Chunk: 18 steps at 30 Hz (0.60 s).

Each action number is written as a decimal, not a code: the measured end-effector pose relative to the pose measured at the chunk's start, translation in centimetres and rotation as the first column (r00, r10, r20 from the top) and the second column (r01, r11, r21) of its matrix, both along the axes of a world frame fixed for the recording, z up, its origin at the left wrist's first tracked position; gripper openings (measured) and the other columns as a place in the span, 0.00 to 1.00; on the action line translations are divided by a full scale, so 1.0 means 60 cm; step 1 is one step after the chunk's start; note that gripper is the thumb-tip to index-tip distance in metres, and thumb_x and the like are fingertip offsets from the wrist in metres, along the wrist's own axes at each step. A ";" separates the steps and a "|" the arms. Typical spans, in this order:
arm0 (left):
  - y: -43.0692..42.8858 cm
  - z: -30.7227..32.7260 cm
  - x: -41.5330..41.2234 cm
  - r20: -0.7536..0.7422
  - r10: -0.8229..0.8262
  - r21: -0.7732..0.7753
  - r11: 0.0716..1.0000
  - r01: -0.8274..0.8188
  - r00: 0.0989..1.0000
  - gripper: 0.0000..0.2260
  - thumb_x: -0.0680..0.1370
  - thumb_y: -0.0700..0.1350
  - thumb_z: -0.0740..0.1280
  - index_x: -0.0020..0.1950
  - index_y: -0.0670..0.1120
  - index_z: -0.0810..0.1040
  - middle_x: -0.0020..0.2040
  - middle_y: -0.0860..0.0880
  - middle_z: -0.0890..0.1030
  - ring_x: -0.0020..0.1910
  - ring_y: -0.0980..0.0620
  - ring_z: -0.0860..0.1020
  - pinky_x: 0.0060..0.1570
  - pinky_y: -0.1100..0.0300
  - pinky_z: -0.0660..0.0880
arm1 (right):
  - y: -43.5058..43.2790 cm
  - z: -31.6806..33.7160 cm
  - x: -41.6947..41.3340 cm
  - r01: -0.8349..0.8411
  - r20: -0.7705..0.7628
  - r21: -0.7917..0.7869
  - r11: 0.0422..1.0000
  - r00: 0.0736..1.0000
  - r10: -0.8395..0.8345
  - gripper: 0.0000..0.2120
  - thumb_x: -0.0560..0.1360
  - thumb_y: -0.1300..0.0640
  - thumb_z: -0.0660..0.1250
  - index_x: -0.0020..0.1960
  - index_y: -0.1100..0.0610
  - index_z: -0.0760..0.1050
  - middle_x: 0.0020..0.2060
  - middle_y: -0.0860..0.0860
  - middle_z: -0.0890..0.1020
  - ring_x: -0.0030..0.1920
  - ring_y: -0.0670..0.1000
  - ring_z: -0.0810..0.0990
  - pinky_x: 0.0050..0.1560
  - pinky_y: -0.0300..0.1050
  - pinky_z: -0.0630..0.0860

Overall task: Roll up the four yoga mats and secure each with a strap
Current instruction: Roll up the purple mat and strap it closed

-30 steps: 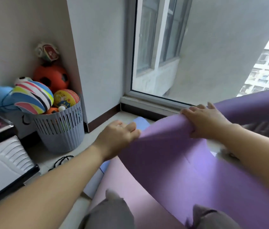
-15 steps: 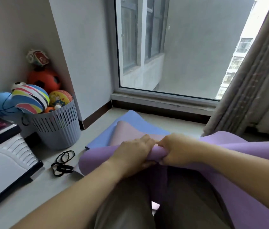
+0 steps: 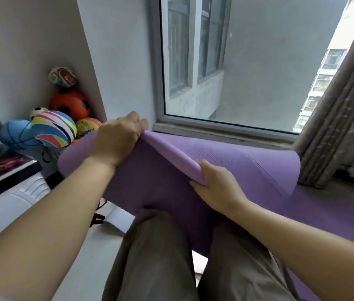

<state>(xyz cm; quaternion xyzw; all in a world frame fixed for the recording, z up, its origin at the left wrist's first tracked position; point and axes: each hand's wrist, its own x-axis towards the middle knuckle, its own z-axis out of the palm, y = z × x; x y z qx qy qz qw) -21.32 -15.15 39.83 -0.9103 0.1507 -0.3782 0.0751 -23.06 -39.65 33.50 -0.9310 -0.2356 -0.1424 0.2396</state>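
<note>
The person sits by the window (image 3: 247,61), the purple yoga mat (image 3: 226,153) raised over their knees. The left hand (image 3: 117,140) and right hand (image 3: 217,190) each grip its curled top edge, fingers clenched on it.

Home, likely apartment room high up. Large window (image 3: 226,61) ahead of left grip (image 3: 119,140), facing neighbouring residential blocks. Heavy curtain (image 3: 332,118) beyond right grip (image 3: 217,190). Left of left grip: heap of toy balls (image 3: 63,118) in corner, white drawer unit (image 3: 8,205) with books on top.
</note>
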 end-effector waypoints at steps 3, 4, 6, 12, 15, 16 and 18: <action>0.046 0.063 -0.011 0.207 0.087 0.063 0.993 -0.102 0.974 0.03 0.71 0.36 0.65 0.41 0.43 0.77 0.36 0.41 0.74 0.29 0.41 0.75 0.27 0.53 0.69 | 0.053 0.037 0.033 -0.094 0.166 0.183 0.979 0.984 0.064 0.12 0.74 0.57 0.68 0.41 0.55 0.64 0.33 0.48 0.74 0.33 0.56 0.72 0.34 0.47 0.66; 0.062 0.084 -0.017 0.271 0.090 0.083 0.990 -0.116 0.958 0.04 0.71 0.35 0.66 0.41 0.43 0.77 0.36 0.42 0.74 0.30 0.42 0.75 0.27 0.53 0.69 | 0.070 0.049 0.044 -0.136 0.218 0.227 0.964 0.972 0.086 0.11 0.73 0.59 0.69 0.41 0.56 0.66 0.32 0.48 0.73 0.31 0.55 0.70 0.33 0.46 0.66; 0.087 0.118 -0.031 0.371 0.083 0.119 0.984 -0.136 0.925 0.05 0.71 0.34 0.66 0.41 0.43 0.77 0.37 0.43 0.75 0.30 0.42 0.74 0.29 0.54 0.69 | 0.102 0.066 0.060 -0.216 0.294 0.304 0.928 0.948 0.124 0.09 0.72 0.62 0.71 0.42 0.58 0.70 0.32 0.46 0.72 0.31 0.51 0.67 0.33 0.45 0.64; 0.124 0.097 -0.056 0.456 0.060 0.220 0.959 -0.177 0.888 0.09 0.69 0.31 0.64 0.37 0.45 0.76 0.34 0.46 0.75 0.29 0.46 0.71 0.28 0.56 0.65 | 0.136 0.041 0.096 -0.313 0.269 0.168 0.935 0.927 0.262 0.09 0.70 0.63 0.70 0.42 0.58 0.70 0.32 0.46 0.71 0.31 0.56 0.69 0.33 0.43 0.59; 0.126 0.008 -0.061 0.275 0.070 0.246 0.959 -0.140 0.959 0.08 0.69 0.32 0.65 0.37 0.45 0.77 0.35 0.46 0.76 0.30 0.46 0.74 0.28 0.56 0.69 | 0.101 0.015 0.102 -0.306 0.096 -0.090 0.948 0.945 0.314 0.07 0.73 0.59 0.68 0.46 0.58 0.70 0.37 0.51 0.76 0.40 0.62 0.76 0.35 0.48 0.65; 0.121 -0.022 -0.062 0.186 0.076 0.238 0.964 -0.120 0.980 0.08 0.69 0.32 0.64 0.38 0.45 0.77 0.35 0.45 0.76 0.29 0.45 0.75 0.27 0.56 0.70 | 0.087 0.011 0.102 -0.284 0.051 -0.186 0.941 0.953 0.298 0.08 0.75 0.56 0.67 0.49 0.58 0.70 0.41 0.53 0.79 0.43 0.62 0.77 0.37 0.49 0.64; 0.103 -0.068 -0.064 0.009 0.056 0.190 0.980 -0.056 0.998 0.09 0.70 0.34 0.60 0.39 0.44 0.78 0.35 0.46 0.75 0.28 0.46 0.75 0.24 0.58 0.70 | 0.058 0.007 0.103 -0.272 0.009 -0.348 0.897 0.956 0.294 0.10 0.76 0.51 0.65 0.51 0.56 0.69 0.46 0.51 0.80 0.48 0.59 0.77 0.39 0.48 0.62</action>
